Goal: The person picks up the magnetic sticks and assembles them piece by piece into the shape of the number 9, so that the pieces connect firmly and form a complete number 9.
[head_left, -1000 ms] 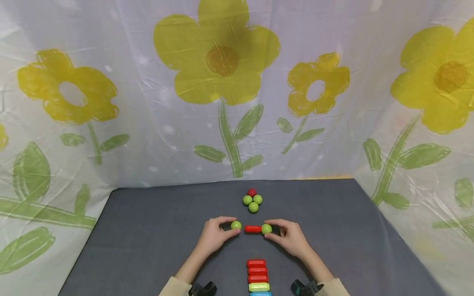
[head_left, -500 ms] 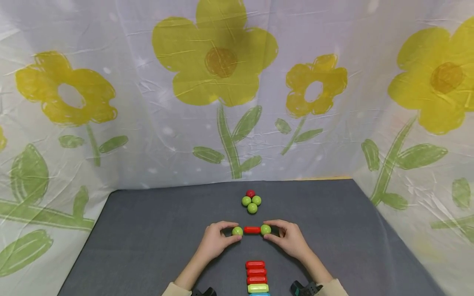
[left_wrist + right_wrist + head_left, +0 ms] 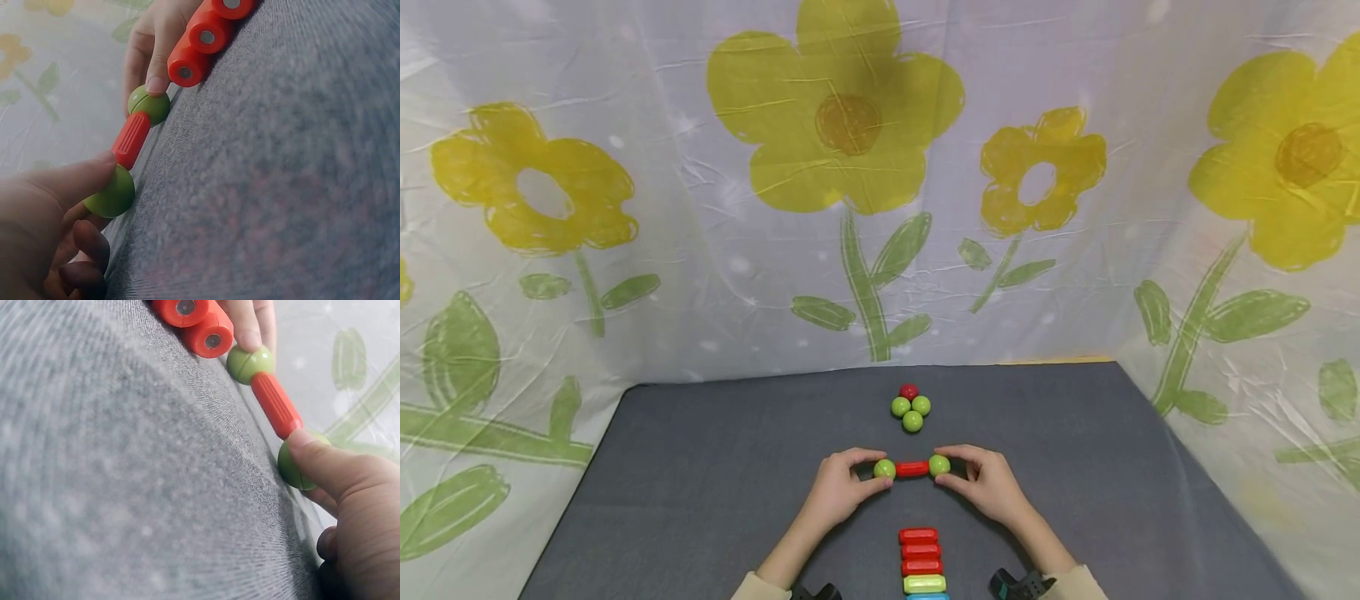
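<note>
My left hand (image 3: 838,485) pinches a green ball (image 3: 884,470) between thumb and fingers. On the other side, my right hand (image 3: 991,482) pinches a second green ball (image 3: 939,465). Between them lies a short red rod (image 3: 913,469), a ball at each of its ends, so the three form one straight piece. Both wrist views show the ridged red rod (image 3: 132,140) meeting the balls end to end, close over the grey cloth. Loose red rods (image 3: 209,339) near the piece have round metal discs in their ends.
Beyond the hands, several green balls (image 3: 913,421) and a red ball (image 3: 909,391) sit clustered on the grey cloth (image 3: 715,467). Nearer me is a row of red rods (image 3: 921,552), a yellow rod (image 3: 924,583) and a blue rod (image 3: 928,596). A flowered curtain (image 3: 737,250) borders the table.
My left hand has brought its green ball rightward, closing the gap to the red rod's left end. The right hand has stayed nearly still with its ball.
</note>
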The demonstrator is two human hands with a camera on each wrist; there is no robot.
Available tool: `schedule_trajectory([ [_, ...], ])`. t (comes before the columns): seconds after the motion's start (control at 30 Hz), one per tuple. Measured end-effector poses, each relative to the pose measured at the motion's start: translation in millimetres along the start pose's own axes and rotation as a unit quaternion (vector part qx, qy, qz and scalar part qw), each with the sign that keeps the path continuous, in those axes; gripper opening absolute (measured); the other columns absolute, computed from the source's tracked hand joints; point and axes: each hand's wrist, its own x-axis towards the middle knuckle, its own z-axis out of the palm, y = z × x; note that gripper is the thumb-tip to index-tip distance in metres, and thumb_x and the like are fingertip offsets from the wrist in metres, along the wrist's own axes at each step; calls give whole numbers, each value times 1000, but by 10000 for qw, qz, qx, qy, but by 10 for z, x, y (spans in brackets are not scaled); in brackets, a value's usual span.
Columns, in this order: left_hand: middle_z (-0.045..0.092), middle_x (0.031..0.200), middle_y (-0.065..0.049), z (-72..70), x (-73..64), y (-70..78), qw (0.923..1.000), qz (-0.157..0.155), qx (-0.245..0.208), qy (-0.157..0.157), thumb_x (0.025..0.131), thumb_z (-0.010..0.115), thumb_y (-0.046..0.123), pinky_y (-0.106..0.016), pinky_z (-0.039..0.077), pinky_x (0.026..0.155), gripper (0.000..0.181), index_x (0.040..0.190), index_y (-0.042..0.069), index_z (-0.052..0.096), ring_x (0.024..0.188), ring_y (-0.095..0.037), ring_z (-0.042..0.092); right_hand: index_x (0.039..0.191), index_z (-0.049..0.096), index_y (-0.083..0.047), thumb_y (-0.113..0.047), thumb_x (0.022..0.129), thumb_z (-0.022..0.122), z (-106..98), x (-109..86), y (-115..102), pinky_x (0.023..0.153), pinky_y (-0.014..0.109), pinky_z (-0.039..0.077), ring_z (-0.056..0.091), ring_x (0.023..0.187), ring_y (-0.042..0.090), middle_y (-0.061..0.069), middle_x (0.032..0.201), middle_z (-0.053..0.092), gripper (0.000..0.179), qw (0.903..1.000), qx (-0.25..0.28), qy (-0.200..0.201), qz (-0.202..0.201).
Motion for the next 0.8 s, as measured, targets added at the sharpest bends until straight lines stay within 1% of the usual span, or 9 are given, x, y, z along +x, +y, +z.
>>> schedule_trajectory([
  [0.07,78,107,-4,5,-2,-8,10000,8,28,1,84,93,28,-24,40,46,41,119,12,82,47,-6,46,124,80,-17,-28,87,89,-4,-1,-2,48,20,34,38,49,0,-8,71,58,39,10000,-16,-38,49],
  [0.17,76,97,-2,6,-5,-6,10000,-19,9,-4,84,93,28,-23,39,45,41,120,11,82,47,-5,45,125,80,-17,-29,87,89,-9,-1,-5,48,19,34,37,49,0,-9,72,59,40,10000,-35,-65,49],
  [0.3,74,91,-1,7,-6,7,10000,-10,2,44,84,92,27,-23,38,45,42,121,10,81,47,-4,44,124,80,-16,-28,86,90,-14,3,-5,48,19,34,36,48,-1,-9,71,59,41,10000,5,-41,-66],
  [0.4,77,100,-4,12,-6,23,9999,39,21,106,85,91,25,-23,38,44,42,122,8,80,46,-5,44,122,80,-17,-28,86,91,-15,5,-4,47,19,34,36,48,-1,-9,66,55,40,10000,20,-7,-69],
  [0.53,78,110,-8,16,1,38,9999,62,13,141,86,91,24,-23,38,44,43,124,8,79,45,-5,43,121,79,-20,-28,85,91,-14,7,-6,47,19,33,36,47,0,-10,62,51,39,10000,-27,22,49],
  [0.7,78,114,-10,9,-1,30,9998,43,-18,181,86,91,24,-23,39,44,45,126,8,78,44,-5,43,120,79,-22,-28,84,92,-3,3,-14,47,19,32,36,47,0,-11,59,49,38,9999,-49,53,147],
  [0.8,77,119,-10,-19,-7,39,9996,29,-69,279,86,91,25,-23,40,45,46,127,8,78,44,-4,43,120,79,-22,-28,84,92,6,2,-21,47,18,32,35,46,0,-11,58,49,38,9999,-11,40,140],
])
